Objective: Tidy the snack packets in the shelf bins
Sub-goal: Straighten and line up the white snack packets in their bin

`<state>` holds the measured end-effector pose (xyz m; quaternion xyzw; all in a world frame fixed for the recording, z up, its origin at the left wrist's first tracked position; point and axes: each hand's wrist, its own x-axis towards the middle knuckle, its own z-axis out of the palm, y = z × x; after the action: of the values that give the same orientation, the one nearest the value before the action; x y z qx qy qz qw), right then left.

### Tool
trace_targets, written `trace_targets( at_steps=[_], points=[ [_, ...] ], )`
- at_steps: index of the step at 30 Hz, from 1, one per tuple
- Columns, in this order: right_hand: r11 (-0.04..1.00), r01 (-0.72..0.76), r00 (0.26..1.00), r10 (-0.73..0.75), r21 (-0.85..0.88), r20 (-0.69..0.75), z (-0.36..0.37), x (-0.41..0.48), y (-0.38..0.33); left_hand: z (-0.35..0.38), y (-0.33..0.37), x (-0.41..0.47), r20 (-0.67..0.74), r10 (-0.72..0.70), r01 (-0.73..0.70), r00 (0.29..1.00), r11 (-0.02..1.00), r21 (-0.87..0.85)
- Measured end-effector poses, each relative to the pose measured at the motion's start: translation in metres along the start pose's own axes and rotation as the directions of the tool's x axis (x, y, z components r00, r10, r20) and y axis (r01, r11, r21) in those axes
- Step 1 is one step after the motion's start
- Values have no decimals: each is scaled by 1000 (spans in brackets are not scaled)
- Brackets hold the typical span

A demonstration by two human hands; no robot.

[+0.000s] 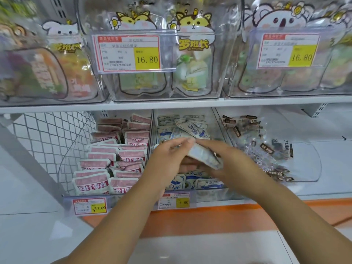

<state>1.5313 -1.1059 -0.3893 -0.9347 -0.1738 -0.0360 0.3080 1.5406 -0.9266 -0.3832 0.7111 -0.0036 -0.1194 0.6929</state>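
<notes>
Over the middle bin [211, 194], our left hand [167, 161] pinches the upper end of the blue-white packet [203, 156] while the fingers of our right hand [226, 159] curl round it, probably squaring it for re-filing.

The packet [203, 156] between the two hands is smeared by motion and its print is unreadable. How the right hand [230, 161] lies on it cannot be told. The left hand [167, 159] covers some blue-and-white packets [190, 130] in the middle bin [209, 193]. Both forearms run off the bottom edge. The top-left bin [47, 73] is blurred (lettering included), and the small print on the price tag [128, 53] is illegible.
</notes>
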Motion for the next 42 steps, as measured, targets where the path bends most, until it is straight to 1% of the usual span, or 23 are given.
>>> trace_targets(
  at_steps=[1,3,5,6,9,13,15,18,21,23,25,26,28,29,31,32,33,35,36,37,38,40,42],
  points=[
    [995,-43,997,49,93,-62,-3,1,0,1,4,-1,10,36,-36,999,999,10],
    [944,-142,979,178,299,-96,-14,2,-1,-1,5,2,-55,255,-228,965,926,301],
    [864,-183,969,239,470,-62,-25,4,2,-6,3,11,-33,476,-339,879,672,658],
    [838,-189,967,250,512,-52,-28,3,4,-7,1,15,16,499,-338,866,563,754],
    [805,-190,953,289,562,-93,-33,3,9,-1,-9,29,117,350,-264,929,410,873],
    [739,-170,918,360,652,-169,-42,6,17,12,-24,46,232,237,-297,943,292,909],
    [719,-179,893,405,672,-195,-45,9,23,12,-22,49,212,247,-284,946,305,909],
    [673,-201,881,442,712,-169,-44,14,30,7,-21,50,138,283,-270,949,505,820],
    [597,-199,879,460,777,-128,-37,18,32,5,-18,47,169,260,-297,951,609,736],
    [549,-185,900,428,815,-84,-33,20,28,5,-13,43,133,270,-295,953,743,601],
    [567,-192,925,377,801,-45,-30,18,24,3,-11,40,66,284,-278,957,821,499],
    [643,-197,934,352,740,-57,-31,16,20,1,-10,38,46,302,-284,952,819,498],
    [877,-203,940,300,435,-166,-32,15,17,-3,-6,35,47,389,-347,920,753,559],
    [947,-185,942,248,263,-228,-33,15,14,-5,-5,33,74,460,-406,885,682,608],
    [992,-83,960,106,99,-259,-33,17,2,-5,1,29,156,610,-522,777,486,701],
    [998,-17,972,32,67,-234,-32,18,-2,-3,3,27,168,667,-557,726,427,713],
    [999,34,975,-26,34,-223,-30,20,-3,-2,4,28,148,696,-569,702,424,705],
    [999,3,960,9,43,-279,-32,22,2,0,4,32,55,636,-492,769,535,687],
    [992,-66,941,98,107,-324,-35,23,6,0,1,35,36,547,-414,836,586,696],
    [973,-133,912,194,187,-361,-39,25,11,0,-3,38,47,434,-322,900,587,743],
    [950,-171,884,265,261,-386,-42,25,14,1,-7,41,87,333,-260,939,521,813],
    [920,-157,864,304,359,-401,-45,24,19,5,-17,46,205,245,-275,948,298,914],
    [904,-111,874,287,413,-393,-44,23,16,9,-22,49,289,211,-330,934,201,922]
  ],
)
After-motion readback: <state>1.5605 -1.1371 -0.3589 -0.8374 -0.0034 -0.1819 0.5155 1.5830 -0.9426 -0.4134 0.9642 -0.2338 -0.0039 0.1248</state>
